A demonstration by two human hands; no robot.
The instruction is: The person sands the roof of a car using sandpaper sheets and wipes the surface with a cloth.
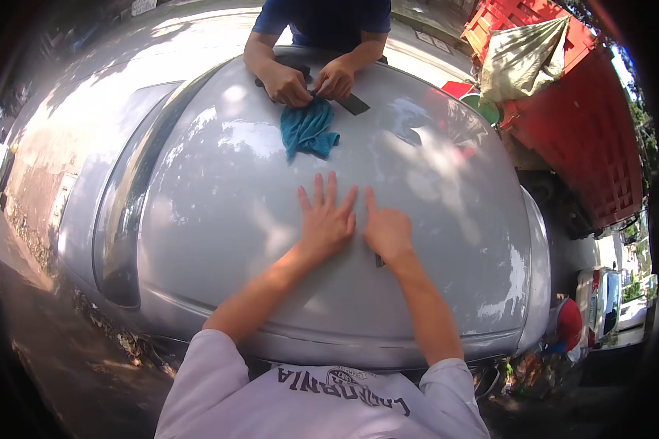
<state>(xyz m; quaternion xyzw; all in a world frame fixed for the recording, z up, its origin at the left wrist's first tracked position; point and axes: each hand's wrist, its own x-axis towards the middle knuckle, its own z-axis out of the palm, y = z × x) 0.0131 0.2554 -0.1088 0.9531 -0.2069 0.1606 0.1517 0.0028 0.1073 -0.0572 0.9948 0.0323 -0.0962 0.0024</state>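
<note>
centre frame: our left hand (328, 223) splayed on the glossy silver-grey curved car roof (234, 249), gripping nothing, perhaps for steadiness; our right hand (388, 232) extends its index, curled grip unclear; crumpled teal cloth (306, 132) upper centre, at a co-worker's hands (335, 78)

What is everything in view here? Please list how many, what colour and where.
car roof: one, silver-grey, centre
cloth: one, blue, far part of roof
co-worker: one, dark-blue shirt, beyond roof, both hands at the cloth
flat piece: one, dark, beside those hands
small object: one, dark, by right wrist, unclear
red container: one, upper right
draped sheet: one, pale, over container
parked vehicle: one, whitish, right edge
clutter: uncountable, mixed, lower right
shirt: one, white, bottom
left hand: one, bare, spread on roof
right hand: one, bare, index finger extended
</note>
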